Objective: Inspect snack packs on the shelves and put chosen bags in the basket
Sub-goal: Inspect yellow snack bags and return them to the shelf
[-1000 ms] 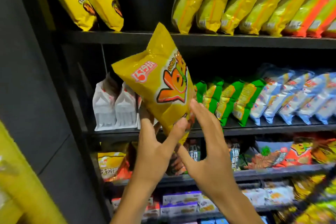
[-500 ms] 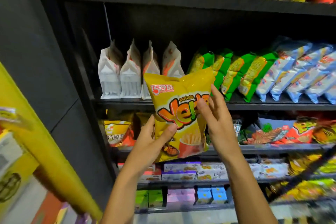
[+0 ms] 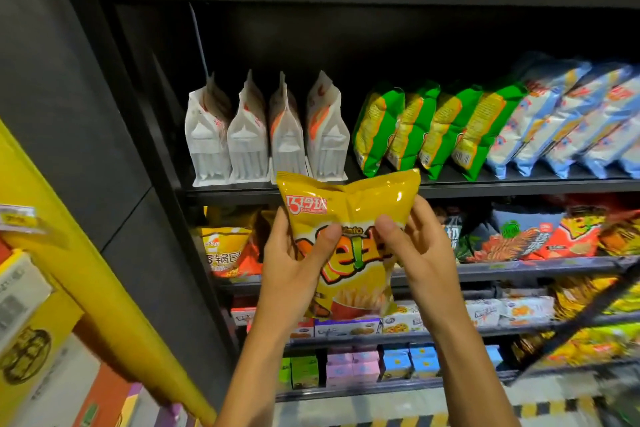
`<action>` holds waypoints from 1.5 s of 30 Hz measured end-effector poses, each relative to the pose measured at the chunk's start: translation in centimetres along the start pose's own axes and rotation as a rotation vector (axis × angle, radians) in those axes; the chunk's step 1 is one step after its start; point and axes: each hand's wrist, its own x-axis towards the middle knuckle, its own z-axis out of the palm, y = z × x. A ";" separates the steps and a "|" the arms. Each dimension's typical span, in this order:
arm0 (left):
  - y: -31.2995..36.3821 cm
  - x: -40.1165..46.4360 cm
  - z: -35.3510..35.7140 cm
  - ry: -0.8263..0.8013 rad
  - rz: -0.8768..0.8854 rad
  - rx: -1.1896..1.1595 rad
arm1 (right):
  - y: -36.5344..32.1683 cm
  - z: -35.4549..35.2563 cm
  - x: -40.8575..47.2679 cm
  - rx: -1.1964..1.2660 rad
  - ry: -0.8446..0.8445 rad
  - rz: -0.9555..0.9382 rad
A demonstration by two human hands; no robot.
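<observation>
You held the yellow chip bag [image 3: 349, 215] upright in 2 hands, left hand [image 3: 294, 267] and right hand [image 3: 420, 253] both clamped on it, mid-inspection; basket unseen, likely next.

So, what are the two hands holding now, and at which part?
Both hold one yellow crinkly snack bag: left hand on its left edge, right hand on its right edge, thumbs on the front.

Yellow snack bag [image 3: 349, 243] held before the shelves, partly legible orange lettering "…ato" and "e!", red corner logo unreadable, yellow pack [image 3: 225, 246] lower left bearing "锅巴"
</observation>
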 end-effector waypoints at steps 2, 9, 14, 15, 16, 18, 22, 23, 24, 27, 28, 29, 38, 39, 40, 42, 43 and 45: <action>-0.1 -0.2 0.0 -0.053 0.021 0.039 | -0.6 -0.4 -0.1 0.006 -0.008 -0.017; -0.1 -0.5 -0.8 -0.199 -0.006 -0.030 | -0.7 -0.7 -0.5 -0.134 0.146 -0.087; 1.1 0.1 -0.3 -0.108 0.112 -0.141 | -0.4 -0.1 -0.8 -0.170 0.113 -0.109; 1.1 0.2 -0.2 -0.072 0.125 -0.130 | -0.4 0.1 -0.8 -0.150 0.096 -0.098; 1.0 0.2 -0.2 -0.044 0.127 -0.118 | -0.5 0.2 -0.8 -0.120 0.079 -0.073; 0.9 0.2 -0.3 0.000 0.125 -0.093 | -0.8 0.2 -0.7 -0.059 0.029 -0.012; 0.8 0.1 -1.1 -0.011 0.121 -0.074 | -0.8 0.2 -0.2 -0.004 -0.117 -0.022; 0.8 0.1 -1.3 -0.036 0.109 -0.078 | -0.8 0.2 -0.2 0.005 -0.117 -0.033; 0.8 0.1 -1.6 -0.071 0.097 -0.082 | -0.6 0.3 -0.2 0.018 -0.106 -0.040; 1.1 0.0 -2.1 -0.164 0.082 -0.107 | -0.4 0.5 -0.4 0.039 -0.083 -0.064; 1.1 0.1 -2.2 -0.172 0.088 -0.115 | -0.3 0.5 -0.4 0.036 -0.078 -0.075; 1.1 0.1 -2.2 -0.165 0.093 -0.120 | -0.3 0.6 -0.4 0.036 -0.074 -0.082; 0.8 -0.9 -1.3 0.036 -0.102 -0.178 | -0.7 1.1 -0.5 0.045 -0.123 -0.012; 0.8 -1.0 -1.2 0.052 -0.120 -0.179 | -0.6 1.2 -0.5 0.044 -0.103 0.016; 0.9 -1.0 -1.1 0.060 -0.133 -0.184 | -0.5 1.3 -0.5 0.050 -0.086 0.048; 1.2 -0.9 -1.2 0.066 -0.151 -0.217 | -0.3 1.6 -0.5 0.063 -0.057 0.104; 1.4 -0.9 -1.3 0.070 -0.159 -0.238 | -0.2 1.7 -0.5 0.057 -0.042 0.117; 1.7 -0.8 -1.5 0.099 -0.165 -0.280 | 0.0 1.9 -0.5 0.036 -0.037 0.136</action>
